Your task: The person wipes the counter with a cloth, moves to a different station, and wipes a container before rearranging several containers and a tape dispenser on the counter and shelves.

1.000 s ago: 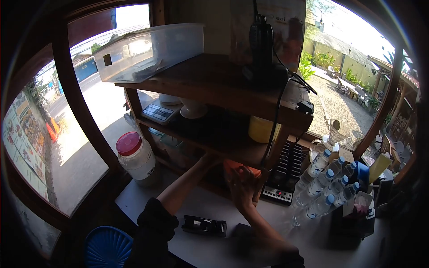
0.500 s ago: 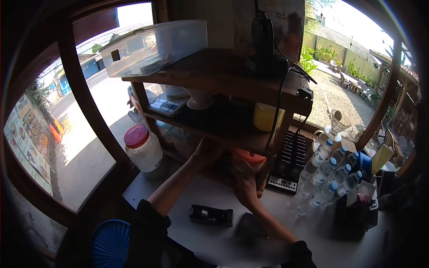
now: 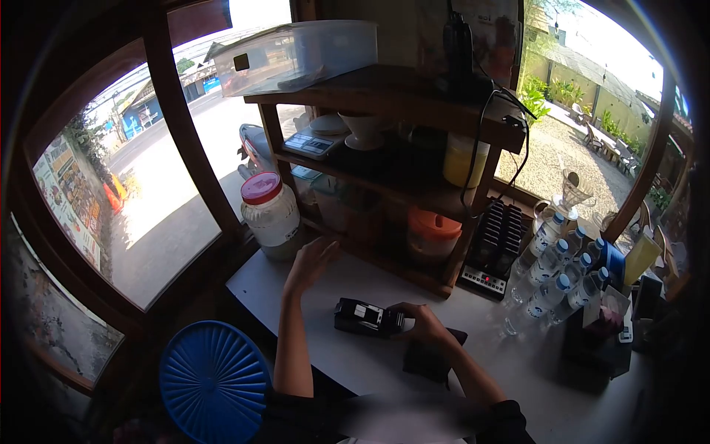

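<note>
My right hand (image 3: 423, 323) grips the right end of a black oblong device (image 3: 361, 317) on the white table, its thumb and fingers on either side of that end. The device has a pale, shiny patch on top. My left hand (image 3: 313, 263) is held over the table with its fingers stretched out and nothing in it. It is nearest to a large clear jar (image 3: 272, 218) with a red lid. Under my right wrist, a dark flat object (image 3: 427, 360) lies on the table.
Beyond my hands stands a wooden shelf (image 3: 384, 194) with an orange-lidded tub (image 3: 433, 235) at the bottom. A kitchen scale (image 3: 312, 144) sits higher up. To the right are a black slotted charger-like unit (image 3: 494, 248) and several water bottles (image 3: 543, 296). A blue stool (image 3: 211, 385) stands at left.
Both hands have come back from the lower shelf, the right leaving the orange-lidded tub there. My right hand now holds the black device's end; my left hand has opened over the table.
</note>
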{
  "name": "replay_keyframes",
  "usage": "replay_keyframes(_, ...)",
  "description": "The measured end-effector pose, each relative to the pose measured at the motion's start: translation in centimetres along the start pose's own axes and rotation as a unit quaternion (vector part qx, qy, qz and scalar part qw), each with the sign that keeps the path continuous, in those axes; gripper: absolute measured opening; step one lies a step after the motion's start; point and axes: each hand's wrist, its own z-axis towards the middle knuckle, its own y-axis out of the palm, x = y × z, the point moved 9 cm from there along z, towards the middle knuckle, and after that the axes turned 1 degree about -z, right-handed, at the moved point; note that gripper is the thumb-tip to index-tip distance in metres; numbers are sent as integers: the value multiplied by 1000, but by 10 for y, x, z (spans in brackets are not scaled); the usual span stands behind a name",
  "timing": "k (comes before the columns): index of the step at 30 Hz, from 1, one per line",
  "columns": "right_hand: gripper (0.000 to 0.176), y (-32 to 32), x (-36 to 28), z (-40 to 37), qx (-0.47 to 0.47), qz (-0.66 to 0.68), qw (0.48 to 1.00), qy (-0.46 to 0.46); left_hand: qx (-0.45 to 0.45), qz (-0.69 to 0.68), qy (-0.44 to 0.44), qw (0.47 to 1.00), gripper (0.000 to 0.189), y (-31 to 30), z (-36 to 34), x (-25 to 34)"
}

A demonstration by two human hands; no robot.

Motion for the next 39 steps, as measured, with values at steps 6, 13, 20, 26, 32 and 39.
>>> replay_keyframes(6,57,-9,8,-2,70,77,993,50,-267,123,-132,947,78,35,-81,-53)
replay_keyframes(13,54,-42,-14,0,213,129,968,26,-68,-43,-26,996,77,43,-73,-33)
replay_keyframes(20,60,-81,-67,10,286,-18,958,18,51,-7,58,997,68,65,-34,-8)
replay_keyframes(26,64,-91,-34,20,259,-31,964,51,25,-86,77,993,63,68,-5,-25)
replay_keyframes(32,65,-53,-11,35,183,-28,982,-45,-15,18,-30,999,49,40,-23,-70)
replay_keyframes(39,68,-4,39,51,121,13,992,22,25,103,-43,993,50,14,-43,-89)
